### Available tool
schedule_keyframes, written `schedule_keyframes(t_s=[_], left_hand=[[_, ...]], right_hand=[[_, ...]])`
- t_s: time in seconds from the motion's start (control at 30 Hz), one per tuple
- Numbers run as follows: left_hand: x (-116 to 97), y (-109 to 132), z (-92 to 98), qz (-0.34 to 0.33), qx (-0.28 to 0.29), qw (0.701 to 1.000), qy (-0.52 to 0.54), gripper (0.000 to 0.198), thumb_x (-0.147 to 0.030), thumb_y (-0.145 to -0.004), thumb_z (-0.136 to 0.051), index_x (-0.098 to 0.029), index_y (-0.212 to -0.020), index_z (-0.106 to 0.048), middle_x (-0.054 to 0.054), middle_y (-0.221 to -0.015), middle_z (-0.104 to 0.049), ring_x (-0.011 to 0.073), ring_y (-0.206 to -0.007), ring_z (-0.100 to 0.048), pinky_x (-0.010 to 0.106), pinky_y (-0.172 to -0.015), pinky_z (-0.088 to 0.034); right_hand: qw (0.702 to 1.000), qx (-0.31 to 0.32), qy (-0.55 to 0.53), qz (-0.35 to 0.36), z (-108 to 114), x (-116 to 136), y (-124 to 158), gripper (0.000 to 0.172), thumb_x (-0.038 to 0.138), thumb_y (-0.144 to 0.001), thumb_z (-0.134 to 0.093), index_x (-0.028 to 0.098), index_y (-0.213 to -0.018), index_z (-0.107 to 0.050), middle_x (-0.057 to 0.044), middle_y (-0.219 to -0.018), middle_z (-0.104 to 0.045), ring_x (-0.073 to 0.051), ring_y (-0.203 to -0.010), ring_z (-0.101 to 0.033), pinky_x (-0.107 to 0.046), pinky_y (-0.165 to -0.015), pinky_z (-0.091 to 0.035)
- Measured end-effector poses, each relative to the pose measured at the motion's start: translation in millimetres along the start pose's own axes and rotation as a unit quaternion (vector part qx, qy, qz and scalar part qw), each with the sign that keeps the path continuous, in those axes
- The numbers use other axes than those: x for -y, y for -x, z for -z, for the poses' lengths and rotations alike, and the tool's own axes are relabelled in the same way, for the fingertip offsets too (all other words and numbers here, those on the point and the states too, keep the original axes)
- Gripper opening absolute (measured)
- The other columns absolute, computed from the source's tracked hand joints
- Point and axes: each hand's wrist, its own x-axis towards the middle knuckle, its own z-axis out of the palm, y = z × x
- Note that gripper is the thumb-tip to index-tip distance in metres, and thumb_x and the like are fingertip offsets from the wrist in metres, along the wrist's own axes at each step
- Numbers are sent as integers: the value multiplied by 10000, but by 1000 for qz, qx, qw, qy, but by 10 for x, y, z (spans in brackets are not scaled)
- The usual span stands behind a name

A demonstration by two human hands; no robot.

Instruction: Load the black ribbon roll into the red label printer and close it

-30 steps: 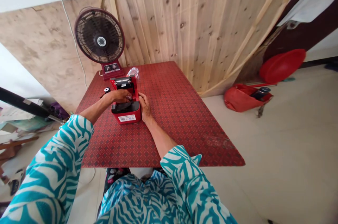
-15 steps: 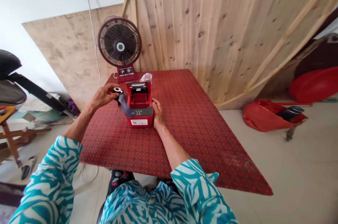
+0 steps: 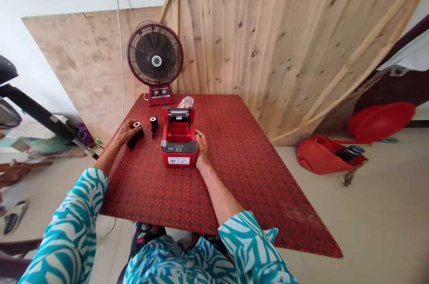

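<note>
A small red printer stands on the red patterned table with its lid tipped up and its paper bay showing bare. My right hand rests flat against the printer's right side. My left hand is out to the left of the printer, fingers curled round a black roll with a white core, which lies low on the table. A second black roll stands between that hand and the printer.
A dark red desk fan stands at the table's far edge, a clear plastic bottle lying behind the printer. Wood panels lean against the wall behind. A red bag and a red basin are on the floor at right.
My left hand lifted a black roll out of the printer's bay and carried it left and down to the table. My right hand stayed against the printer. The camera shifted.
</note>
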Motion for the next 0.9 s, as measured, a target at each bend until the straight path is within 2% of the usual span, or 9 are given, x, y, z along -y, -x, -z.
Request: schedule_keyframes(t_s=[0.1,0.17,0.27,0.33,0.5,0.6,0.73,0.8,0.9], left_hand=[[-72,-103,17,-50,5,999,-18,535,-440,-723,-656,-155,-1173,-613,125,-1196,-690,244,-1069,-654,338,-884,-526],[-172,-192,-26,-86,7,993,-79,506,-423,-775,-595,-154,-1201,-630,133,-1241,-683,252,-1111,-648,343,-937,-507],[-350,-307,-169,-85,46,957,-273,384,-341,-741,-619,-206,-1088,-711,92,-1126,-740,286,-1119,-650,368,-983,-470],[-455,-347,-283,-72,67,929,-356,316,-280,-698,-637,-228,-991,-744,78,-1019,-764,323,-1104,-655,409,-1000,-445],[-600,-343,-444,-72,75,922,-373,235,-252,-658,-654,-231,-875,-740,69,-888,-758,339,-1082,-667,405,-965,-453],[-625,-296,-385,-78,76,940,-322,244,-308,-656,-673,-211,-879,-691,52,-879,-742,283,-1007,-682,336,-877,-499],[-681,-121,-155,-109,72,987,-91,317,-340,-621,-682,-186,-886,-604,32,-863,-710,210,-856,-677,295,-781,-531],[-752,28,-38,-119,81,990,-8,369,-398,-631,-690,-185,-918,-596,34,-856,-697,202,-816,-672,293,-734,-538],[-911,295,35,-128,123,983,48,487,-503,-661,-703,-185,-1021,-620,61,-914,-704,222,-835,-676,307,-704,-543]], right_hand=[[1000,-10,3,-7,-6,-7,-4,480,566,-791,-589,241,-1140,-651,-38,-1176,-693,-207,-1062,-622,-368,-928,-485],[1000,-11,5,-7,-11,-6,-8,476,561,-792,-588,240,-1139,-647,-39,-1178,-691,-209,-1075,-618,-369,-931,-487],[1000,-7,0,-10,-15,13,-5,487,565,-785,-582,234,-1137,-644,-46,-1156,-697,-216,-1067,-624,-379,-940,-487],[1000,-9,1,-7,-15,25,-1,483,561,-777,-586,233,-1126,-649,-48,-1166,-691,-219,-1082,-620,-386,-967,-475],[1000,-4,11,0,-5,1,-12,473,558,-793,-581,248,-1144,-651,-38,-1205,-676,-217,-1128,-600,-385,-1008,-451],[1000,-3,4,2,-4,-19,-28,469,551,-788,-587,249,-1140,-655,-38,-1189,-683,-217,-1122,-600,-385,-1013,-449],[1000,-16,3,11,-19,-9,-28,441,541,-775,-604,250,-1100,-672,-36,-1172,-682,-218,-1123,-596,-389,-1023,-445],[1000,-13,4,11,-29,5,-25,432,543,-781,-599,256,-1095,-675,-35,-1176,-677,-217,-1131,-590,-394,-1025,-444],[1000,-14,1,9,-41,18,-25,435,547,-783,-592,256,-1095,-677,-39,-1167,-672,-222,-1139,-582,-404,-1024,-448]])
